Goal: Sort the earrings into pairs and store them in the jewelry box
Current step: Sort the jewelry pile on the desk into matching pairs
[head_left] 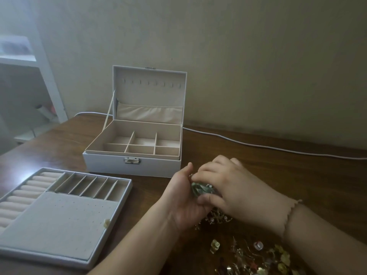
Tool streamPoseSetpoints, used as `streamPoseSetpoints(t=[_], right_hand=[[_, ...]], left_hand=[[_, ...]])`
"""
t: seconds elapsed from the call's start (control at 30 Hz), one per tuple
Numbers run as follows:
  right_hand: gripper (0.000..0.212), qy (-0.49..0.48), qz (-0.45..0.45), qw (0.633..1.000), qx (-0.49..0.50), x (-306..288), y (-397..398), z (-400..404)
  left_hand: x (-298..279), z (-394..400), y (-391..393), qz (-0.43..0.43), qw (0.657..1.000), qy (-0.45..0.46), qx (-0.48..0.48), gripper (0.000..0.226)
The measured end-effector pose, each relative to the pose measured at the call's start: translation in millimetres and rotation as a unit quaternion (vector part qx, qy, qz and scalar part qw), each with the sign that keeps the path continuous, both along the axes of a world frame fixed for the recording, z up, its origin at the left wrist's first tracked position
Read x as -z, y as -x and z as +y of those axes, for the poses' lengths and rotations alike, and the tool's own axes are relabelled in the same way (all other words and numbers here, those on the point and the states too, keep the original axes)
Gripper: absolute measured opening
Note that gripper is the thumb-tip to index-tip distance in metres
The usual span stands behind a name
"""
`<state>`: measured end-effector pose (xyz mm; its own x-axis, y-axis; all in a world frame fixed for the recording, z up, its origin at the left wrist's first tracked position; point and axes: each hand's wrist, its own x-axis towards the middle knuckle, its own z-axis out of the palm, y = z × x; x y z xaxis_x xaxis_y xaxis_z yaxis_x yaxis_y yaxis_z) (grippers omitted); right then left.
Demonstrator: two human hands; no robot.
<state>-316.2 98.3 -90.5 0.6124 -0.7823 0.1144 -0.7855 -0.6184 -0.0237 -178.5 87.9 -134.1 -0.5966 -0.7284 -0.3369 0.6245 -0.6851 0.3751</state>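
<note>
Head view looked down on a dark brown wooden desk (258, 155) pushed against a plain beige wall (258, 56). A white cable (258, 144) ran along the back edge of the desk beside the wall. At the far left stood a white shelf unit (39, 62), blurred. The white jewelry box (133, 153) sat near the wall with its lid upright and its beige compartments bare. Its removable tray (59, 215), with ring rolls, small slots and a perforated panel, lay flat on the desk at the near left, apart from the box. Loose earrings (258, 255) were heaped on the desk at the near right. Both hands met above the desk in front of the box: the left hand (184, 197) cupped a green earring (200, 190), and the right hand (228, 183) pinched at the same piece with curled fingers.
</note>
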Motion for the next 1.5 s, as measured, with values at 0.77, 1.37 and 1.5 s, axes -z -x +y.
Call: streamPoseSetpoints(t=[0.77, 1.37, 1.5], right_hand=[[0.013, -0.097, -0.100, 0.978, 0.153, 17.9, 34.4, -154.0], [0.016, -0.111, -0.067, 0.988, 0.082, 1.6, 46.1, -22.8], [0.029, -0.124, -0.036, 0.984, 0.121, 29.2, 47.0, 7.3]], left_hand=[[0.2, -20.4, -5.7, -0.200, 0.973, 0.061, -0.102, 0.038], [4.4, -9.5, -11.4, -0.718, 0.442, 0.528, 0.104, 0.021], [3.6, -8.2, -11.4, -0.692, 0.462, 0.536, 0.147, 0.029]])
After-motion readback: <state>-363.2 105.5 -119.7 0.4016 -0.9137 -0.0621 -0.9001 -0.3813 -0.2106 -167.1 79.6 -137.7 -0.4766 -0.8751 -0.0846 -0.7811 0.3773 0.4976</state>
